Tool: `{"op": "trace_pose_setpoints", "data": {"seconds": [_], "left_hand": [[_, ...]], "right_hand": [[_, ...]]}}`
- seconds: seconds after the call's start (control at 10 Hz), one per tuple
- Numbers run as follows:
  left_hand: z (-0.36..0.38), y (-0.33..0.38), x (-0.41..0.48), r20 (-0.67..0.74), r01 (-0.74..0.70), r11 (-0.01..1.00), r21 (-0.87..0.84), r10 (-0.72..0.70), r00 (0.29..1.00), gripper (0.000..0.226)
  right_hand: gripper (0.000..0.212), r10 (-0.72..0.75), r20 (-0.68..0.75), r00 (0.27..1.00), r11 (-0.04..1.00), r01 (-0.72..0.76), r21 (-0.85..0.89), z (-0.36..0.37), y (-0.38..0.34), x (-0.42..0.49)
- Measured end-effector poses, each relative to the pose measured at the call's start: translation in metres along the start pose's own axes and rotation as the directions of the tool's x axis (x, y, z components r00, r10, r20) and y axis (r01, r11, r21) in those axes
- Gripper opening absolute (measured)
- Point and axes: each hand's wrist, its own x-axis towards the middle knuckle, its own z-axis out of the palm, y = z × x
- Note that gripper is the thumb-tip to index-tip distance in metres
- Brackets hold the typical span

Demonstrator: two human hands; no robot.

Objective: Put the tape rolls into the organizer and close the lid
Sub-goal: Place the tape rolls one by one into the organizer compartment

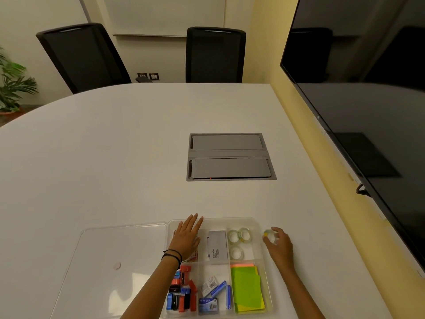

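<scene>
A clear plastic organizer [259, 229] with several compartments sits at the near edge of the white table. Three clear tape rolls [236, 240] lie in its far right compartment. My right hand [279, 246] is just outside the organizer's right wall, fingers closed around another clear tape roll [269, 234] on the table. My left hand [187, 236] lies flat and open over the far left compartment. The transparent lid [110, 261] lies flat on the table to the left of the organizer.
The organizer also holds a grey Camlin box [217, 247], green and yellow sticky notes [247, 288], staple boxes [212, 293] and coloured sharpeners [181, 293]. A grey cable hatch [230, 157] is set in the table. A large dark screen [358, 93] hangs on the right. Two black chairs [215, 54] stand beyond.
</scene>
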Motion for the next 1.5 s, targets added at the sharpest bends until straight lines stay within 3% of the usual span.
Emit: {"op": "trace_pose_setpoints", "data": {"seconds": [0.2, 0.3, 0.5, 0.7, 0.9, 1.5], "left_hand": [[0.001, 0.0, 0.001, 0.003, 0.003, 1.0, 0.004, -0.003, 1.0, 0.06], [0.001, -0.001, 0.001, 0.007, 0.005, 1.0, 0.006, -0.005, 1.0, 0.06], [0.001, 0.0, 0.001, 0.006, 0.006, 1.0, -0.002, -0.006, 1.0, 0.06], [0.002, -0.001, 0.001, 0.003, 0.001, 1.0, -0.001, -0.001, 1.0, 0.06], [0.002, -0.001, 0.002, 0.0, -0.003, 1.0, 0.004, 0.003, 1.0, 0.061], [0.002, -0.001, 0.001, -0.009, -0.001, 1.0, -0.011, 0.001, 1.0, 0.061]], "right_hand": [[0.038, -0.118, 0.154, 0.981, 0.986, 0.098, 0.133, 0.007, -0.029, -0.002], [0.038, -0.154, 0.328, 0.932, 0.987, 0.127, 0.103, 0.015, -0.035, -0.006], [0.043, -0.101, 0.49, 0.866, 0.98, 0.17, -0.098, 0.032, -0.029, -0.013], [0.041, -0.144, 0.501, 0.853, 0.892, 0.331, -0.308, 0.036, -0.022, -0.02], [0.043, -0.14, 0.53, 0.836, 0.724, 0.452, -0.522, 0.039, -0.02, -0.023], [0.033, -0.182, 0.53, 0.828, 0.754, 0.464, -0.466, 0.035, -0.011, -0.018]]}}
